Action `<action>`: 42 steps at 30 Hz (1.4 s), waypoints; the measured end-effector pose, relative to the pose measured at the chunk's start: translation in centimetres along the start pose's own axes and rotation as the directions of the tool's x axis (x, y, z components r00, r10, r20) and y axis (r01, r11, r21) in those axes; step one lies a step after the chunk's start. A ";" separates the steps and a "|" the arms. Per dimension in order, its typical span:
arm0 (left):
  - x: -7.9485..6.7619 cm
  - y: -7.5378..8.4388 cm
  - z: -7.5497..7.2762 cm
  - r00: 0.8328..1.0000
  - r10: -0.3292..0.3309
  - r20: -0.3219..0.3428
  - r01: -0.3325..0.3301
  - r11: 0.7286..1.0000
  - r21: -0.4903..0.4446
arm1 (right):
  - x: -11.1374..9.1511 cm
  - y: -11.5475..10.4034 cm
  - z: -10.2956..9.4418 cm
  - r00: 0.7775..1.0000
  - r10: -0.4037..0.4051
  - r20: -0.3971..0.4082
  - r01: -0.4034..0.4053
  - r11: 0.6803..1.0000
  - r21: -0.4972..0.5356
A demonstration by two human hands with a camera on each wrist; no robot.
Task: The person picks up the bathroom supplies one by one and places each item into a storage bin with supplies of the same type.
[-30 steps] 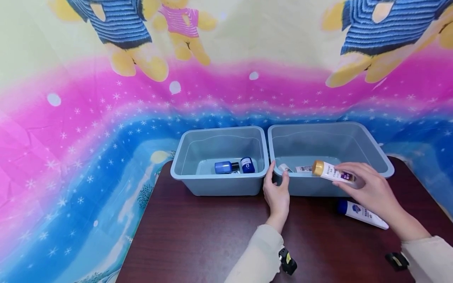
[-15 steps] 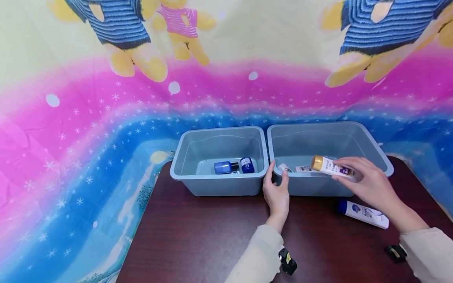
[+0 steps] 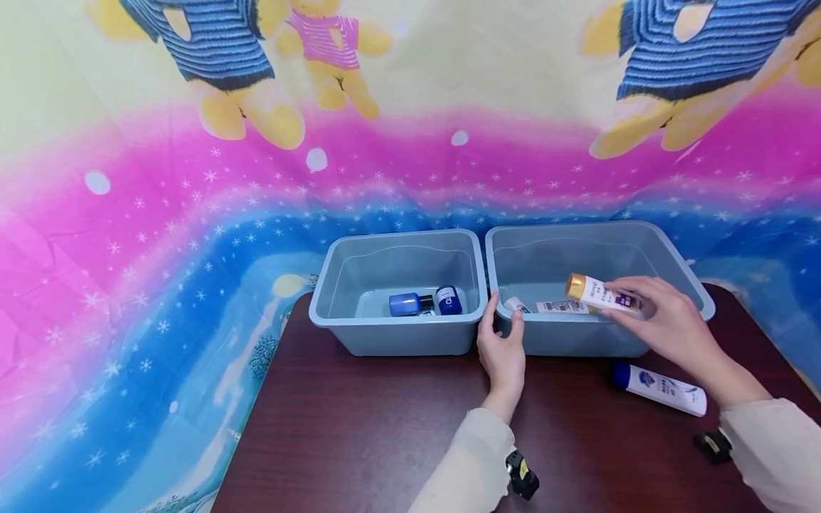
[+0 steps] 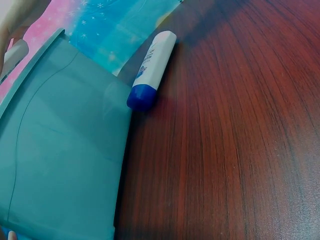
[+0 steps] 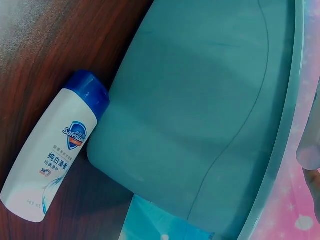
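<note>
My right hand [image 3: 673, 317] grips a small white bottle [image 3: 606, 296] with a gold cap. The bottle is tilted, cap to the left, above the front rim of the right grey bin [image 3: 577, 338]. My left hand [image 3: 502, 356] rests against that bin's front left corner, its index finger and thumb fairly straight. On the table before the bin lies a white Safeguard bottle [image 3: 667, 391] with a blue cap; the right wrist view shows its label [image 5: 50, 150]. Inside the right bin are a white labelled item [image 3: 561, 306] and another [image 3: 517, 305], partly hidden by the rim.
Left of it stands a second grey bin [image 3: 398, 338] holding a blue bottle [image 3: 404, 305] with a dark cap and a blue labelled container [image 3: 448, 300]. Both bins sit at the back of the dark wooden table [image 3: 359, 427], against a printed cloth [image 3: 192, 285].
My right hand and the gold-capped bottle have risen slightly over the bin's front rim. The white item below it shows more. My left hand stays in place.
</note>
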State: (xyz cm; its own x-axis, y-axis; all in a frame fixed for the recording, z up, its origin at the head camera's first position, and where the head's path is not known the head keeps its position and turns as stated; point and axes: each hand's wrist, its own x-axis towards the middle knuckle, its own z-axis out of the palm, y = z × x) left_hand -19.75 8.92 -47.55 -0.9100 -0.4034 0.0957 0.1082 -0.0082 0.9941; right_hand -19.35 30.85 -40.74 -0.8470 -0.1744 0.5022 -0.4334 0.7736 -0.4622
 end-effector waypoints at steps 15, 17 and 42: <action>0.0 0.0 0.1 1.000 -0.013 -0.006 0.013 1.000 0.003 | 1.0 0.9 0.3 0.998 0.044 0.038 -0.043 0.998 -0.042; 0.0 -0.1 0.1 1.000 -0.014 -0.007 0.014 1.000 0.007 | 1.2 1.0 0.3 0.998 0.051 0.047 -0.049 0.998 -0.041; 0.1 -0.1 0.0 1.000 -0.027 -0.005 0.028 0.999 0.031 | 3.5 3.0 1.2 0.981 0.143 0.132 -0.140 0.990 -0.028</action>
State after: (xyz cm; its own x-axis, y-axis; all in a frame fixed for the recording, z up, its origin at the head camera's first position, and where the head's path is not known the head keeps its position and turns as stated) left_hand -19.85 8.90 -47.63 -0.9105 -0.4078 0.0681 0.0704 0.0094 0.9975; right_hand -23.93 31.80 -41.26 -0.9333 -0.1413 0.3301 -0.3018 0.8070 -0.5076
